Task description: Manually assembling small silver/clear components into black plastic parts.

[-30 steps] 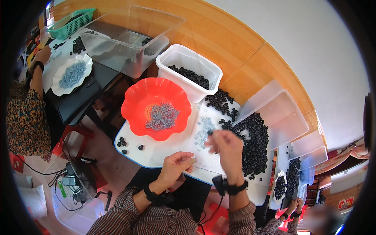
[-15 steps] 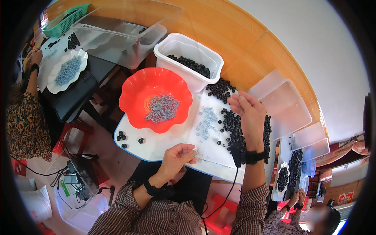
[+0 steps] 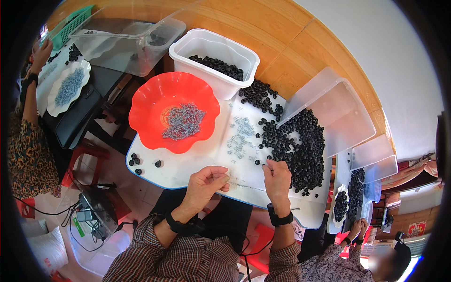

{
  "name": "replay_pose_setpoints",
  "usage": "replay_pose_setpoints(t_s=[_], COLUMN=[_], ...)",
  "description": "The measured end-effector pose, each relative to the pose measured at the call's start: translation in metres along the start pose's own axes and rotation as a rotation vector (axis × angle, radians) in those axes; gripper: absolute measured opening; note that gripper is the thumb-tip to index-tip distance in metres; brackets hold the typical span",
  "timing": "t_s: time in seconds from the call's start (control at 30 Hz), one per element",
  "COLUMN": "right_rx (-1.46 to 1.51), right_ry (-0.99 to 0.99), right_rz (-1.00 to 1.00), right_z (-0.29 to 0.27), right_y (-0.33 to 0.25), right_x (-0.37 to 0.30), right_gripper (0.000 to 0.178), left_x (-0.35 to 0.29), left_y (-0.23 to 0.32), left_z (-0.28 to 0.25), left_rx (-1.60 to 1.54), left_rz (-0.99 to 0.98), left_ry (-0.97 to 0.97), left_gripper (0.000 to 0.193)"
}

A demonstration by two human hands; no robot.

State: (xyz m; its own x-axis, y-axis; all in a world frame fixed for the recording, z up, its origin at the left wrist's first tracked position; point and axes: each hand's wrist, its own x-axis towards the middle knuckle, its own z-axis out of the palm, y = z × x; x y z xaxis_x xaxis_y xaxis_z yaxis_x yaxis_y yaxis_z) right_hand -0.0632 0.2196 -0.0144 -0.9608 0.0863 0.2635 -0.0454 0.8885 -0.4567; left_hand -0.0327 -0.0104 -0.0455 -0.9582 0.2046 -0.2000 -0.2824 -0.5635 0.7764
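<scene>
My left hand [image 3: 206, 185] is held over the table's near edge, thumb and fingertips pinched together; whatever is between them is too small to make out. To its right, my right hand [image 3: 278, 182] is closed, its fingertips beside the near left edge of a heap of small round black parts [image 3: 300, 148]. Something dark shows at those fingertips, too small to name. Beyond both hands, small silvery pieces, seemingly tiny springs [image 3: 242, 136], lie scattered on the white table [image 3: 188, 162]. More of them form a pile in a red wavy-rimmed bowl [image 3: 141, 108] at the left.
Behind the bowl stands a white tub [image 3: 176, 51] with black parts inside. A clear plastic bin [image 3: 350, 117] lies tipped beside the heap. Several loose black parts [image 3: 136, 161] sit at the table's left corner. Other people work at left [image 3: 30, 150] and lower right [image 3: 336, 263].
My right hand has come down and nearer from above the black heap, its fingers now closed beside the heap's edge. My left hand keeps its pinch. The whole view has shifted slightly.
</scene>
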Motion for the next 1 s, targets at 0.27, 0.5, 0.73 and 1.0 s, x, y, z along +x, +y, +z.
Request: replay_pose_setpoints(t_s=[0.27, 0.5, 0.73, 1.0], right_rx=[-0.113, 0.240, 0.279, 0.089], right_ry=[-0.004, -0.016, -0.084, 0.082], right_rz=[-0.070, -0.116, -0.072, -0.036], right_z=[-0.002, 0.010, 0.019, 0.009], right_y=[-0.013, -0.054, -0.070, -0.032], right_x=[-0.006, -0.011, -0.019, -0.021], right_gripper=[0.009, 0.015, 0.014, 0.014], left_x=[-0.002, -0.002, -0.002, -0.003], left_y=[0.006, 0.006, 0.006, 0.008], left_z=[0.003, 0.006, 0.002, 0.002], left_rx=[0.025, 0.114, 0.066, 0.049], left_rz=[-0.019, -0.010, -0.025, -0.033], left_ry=[0.022, 0.026, 0.012, -0.004], left_gripper=[0.022, 0.022, 0.022, 0.022])
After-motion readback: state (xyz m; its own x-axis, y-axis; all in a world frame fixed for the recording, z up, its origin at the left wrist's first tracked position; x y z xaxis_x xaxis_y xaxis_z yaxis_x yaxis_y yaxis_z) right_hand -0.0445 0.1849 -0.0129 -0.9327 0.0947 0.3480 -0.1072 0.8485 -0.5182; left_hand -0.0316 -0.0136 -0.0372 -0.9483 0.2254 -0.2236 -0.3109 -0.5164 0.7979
